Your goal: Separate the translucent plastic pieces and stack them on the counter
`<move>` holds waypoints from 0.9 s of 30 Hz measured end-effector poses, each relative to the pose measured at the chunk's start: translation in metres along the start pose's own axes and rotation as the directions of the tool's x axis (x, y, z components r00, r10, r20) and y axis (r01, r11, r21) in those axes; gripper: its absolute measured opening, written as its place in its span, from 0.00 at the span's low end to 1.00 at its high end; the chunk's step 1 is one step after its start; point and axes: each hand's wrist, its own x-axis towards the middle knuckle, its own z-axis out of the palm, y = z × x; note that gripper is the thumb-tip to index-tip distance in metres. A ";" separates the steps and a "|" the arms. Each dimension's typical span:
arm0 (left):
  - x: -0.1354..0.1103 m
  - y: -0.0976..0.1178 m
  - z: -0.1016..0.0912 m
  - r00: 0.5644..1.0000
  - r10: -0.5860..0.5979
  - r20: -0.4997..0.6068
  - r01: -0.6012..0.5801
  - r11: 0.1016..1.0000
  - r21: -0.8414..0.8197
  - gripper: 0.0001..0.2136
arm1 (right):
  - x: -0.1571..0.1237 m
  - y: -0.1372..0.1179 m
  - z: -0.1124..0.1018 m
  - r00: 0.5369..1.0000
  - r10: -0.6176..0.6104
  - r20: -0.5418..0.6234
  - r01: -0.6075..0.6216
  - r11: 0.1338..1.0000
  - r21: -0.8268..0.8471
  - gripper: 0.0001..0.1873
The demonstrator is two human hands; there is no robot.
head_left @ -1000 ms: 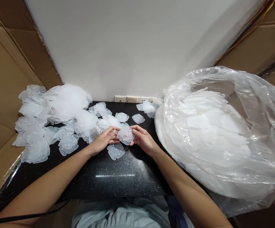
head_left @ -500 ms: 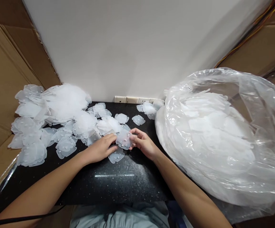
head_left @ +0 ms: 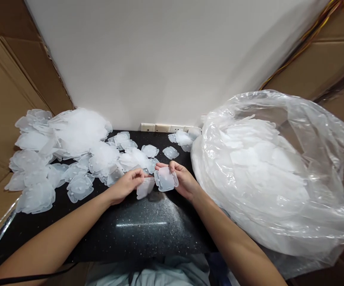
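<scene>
Moved: left sheet [head_left: 145, 188], flat on black counter [head_left: 124, 238] half a second earlier, was now up and tilted; right sheet [head_left: 166, 178] had shifted slightly toward clear bag [head_left: 261, 230].
Left hand [head_left: 127, 184]: pinched left sheet's upper edge.
Right hand [head_left: 183, 178]: pinched right sheet, thumb in front.
Sheets' place: both left of bag, right sheet nearer it.
Edge grip: probably kept faces uncovered.
Bag: mouth open, more sheets inside, likely for easy reach.
Sheet heap [head_left: 79, 131]: well left of bag, unchanged.
</scene>
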 end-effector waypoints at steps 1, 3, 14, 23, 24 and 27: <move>0.001 -0.002 0.002 0.996 -0.083 0.014 0.085 0.980 -0.180 0.11 | 0.000 0.000 0.001 1.000 -0.004 0.000 0.004 1.000 0.001 0.20; 0.001 -0.006 0.007 0.979 -0.179 0.101 0.205 0.874 -0.441 0.10 | -0.001 0.000 0.002 1.000 -0.014 0.007 0.014 1.000 -0.010 0.20; 0.004 -0.010 0.011 0.952 -0.161 0.261 0.294 0.719 -0.630 0.19 | -0.001 0.007 0.010 0.999 0.013 0.047 -0.010 0.999 -0.050 0.18; 0.004 -0.009 0.014 0.954 -0.168 0.248 0.284 0.768 -0.574 0.25 | -0.001 0.015 0.008 0.996 -0.019 0.086 0.031 0.990 -0.136 0.15; 0.004 -0.010 0.014 0.956 -0.171 0.237 0.279 0.779 -0.562 0.25 | -0.001 0.016 0.007 0.995 -0.031 0.098 0.047 0.985 -0.164 0.15; 0.003 -0.011 0.014 0.973 -0.180 0.147 0.227 0.867 -0.444 0.24 | 0.001 0.016 0.001 0.981 -0.106 0.163 0.155 0.930 -0.333 0.14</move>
